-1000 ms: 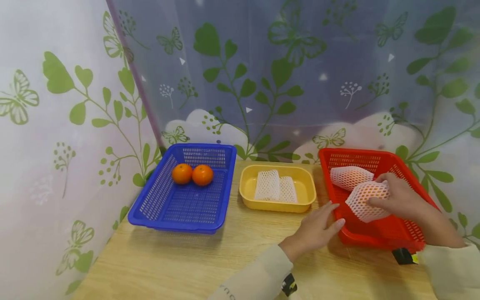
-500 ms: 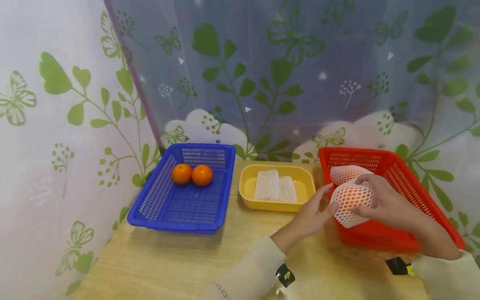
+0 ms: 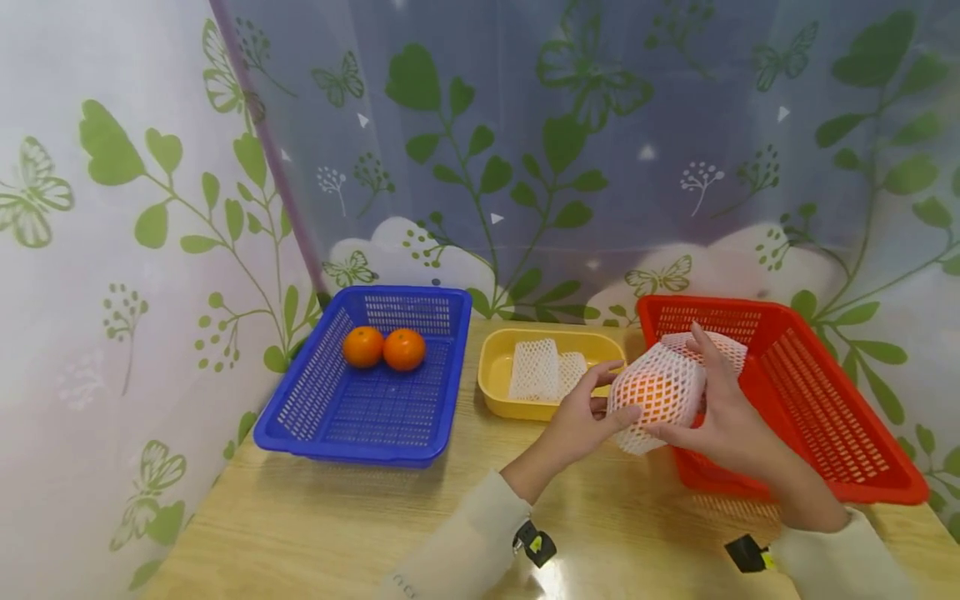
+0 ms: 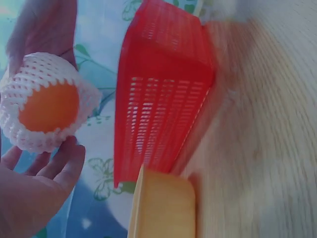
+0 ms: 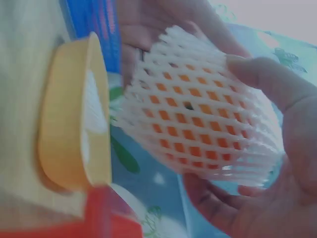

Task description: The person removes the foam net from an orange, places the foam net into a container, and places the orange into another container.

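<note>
An orange in a white foam net sleeve is held between both hands, over the near left edge of the red basket. My left hand has its thumb on the net and its fingers at the sleeve's left end. Bare orange peel shows through that end in the left wrist view. My right hand grips the sleeve from the right, thumb and fingers on opposite sides of the net. Behind it, another netted fruit lies in the red basket, partly hidden.
At the left stands a blue basket with two bare oranges. Between the baskets is a yellow tray holding two white net sleeves. A patterned curtain hangs behind the wooden table.
My right hand has carried the netted orange left, out of the red basket. My left hand has left the basket's rim and come to the orange, and both have moved left.
</note>
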The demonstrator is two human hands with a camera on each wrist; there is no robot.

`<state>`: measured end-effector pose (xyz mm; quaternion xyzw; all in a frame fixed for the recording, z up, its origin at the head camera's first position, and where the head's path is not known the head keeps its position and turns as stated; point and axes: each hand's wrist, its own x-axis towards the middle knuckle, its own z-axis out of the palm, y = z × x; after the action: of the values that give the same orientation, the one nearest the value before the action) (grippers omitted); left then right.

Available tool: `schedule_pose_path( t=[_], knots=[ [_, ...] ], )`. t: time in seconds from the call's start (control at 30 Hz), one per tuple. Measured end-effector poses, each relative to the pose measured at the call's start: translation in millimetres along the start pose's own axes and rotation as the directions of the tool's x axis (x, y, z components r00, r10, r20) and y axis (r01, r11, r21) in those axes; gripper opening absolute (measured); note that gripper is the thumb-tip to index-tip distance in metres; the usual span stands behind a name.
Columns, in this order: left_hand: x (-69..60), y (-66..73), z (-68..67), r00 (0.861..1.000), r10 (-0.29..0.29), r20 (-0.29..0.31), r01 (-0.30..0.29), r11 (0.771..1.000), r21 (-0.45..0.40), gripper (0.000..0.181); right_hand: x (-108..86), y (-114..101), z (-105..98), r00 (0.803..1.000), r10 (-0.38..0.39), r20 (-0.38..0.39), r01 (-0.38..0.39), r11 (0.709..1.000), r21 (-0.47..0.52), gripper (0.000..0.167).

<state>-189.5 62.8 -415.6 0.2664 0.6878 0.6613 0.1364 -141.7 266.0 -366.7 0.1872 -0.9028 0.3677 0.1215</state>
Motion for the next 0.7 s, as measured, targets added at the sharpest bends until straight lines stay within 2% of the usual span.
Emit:
schedule_pose_path(
  t=[0.2,0.37,0.43,0.57,0.7],
  knots=[
    [-8.7,2.2,-18.7,0.997,0.025,-0.067,-0.027,0.999,-0.039,0.067,1.3,-5,21,0.999,0.016,-0.047,-0.012,0.996,0.085,0.131],
    [-14.9,-3.5,-30.2,0.992,0.085,-0.091,-0.088,0.996,-0.03,0.097,1.2,-9,34,0.997,0.071,-0.014,-0.069,0.99,0.126,0.123],
    [-17.4,-7.1,-34.4,0.991,0.095,-0.096,-0.097,0.995,-0.019,0.103,1.0,-10,39,0.994,0.106,0.01,-0.106,0.986,0.13,0.122],
    [-23.9,-12.3,-41.3,0.991,0.092,-0.102,-0.086,0.995,0.056,0.102,0.7,-12,47,0.985,0.166,0.043,-0.171,0.965,0.198,0.124],
    [-30.0,-17.4,-45.5,0.985,0.119,-0.124,-0.106,0.989,0.104,0.098,0.0,-11,56,0.974,0.202,0.097,-0.223,0.928,0.299,0.121]
  ],
)
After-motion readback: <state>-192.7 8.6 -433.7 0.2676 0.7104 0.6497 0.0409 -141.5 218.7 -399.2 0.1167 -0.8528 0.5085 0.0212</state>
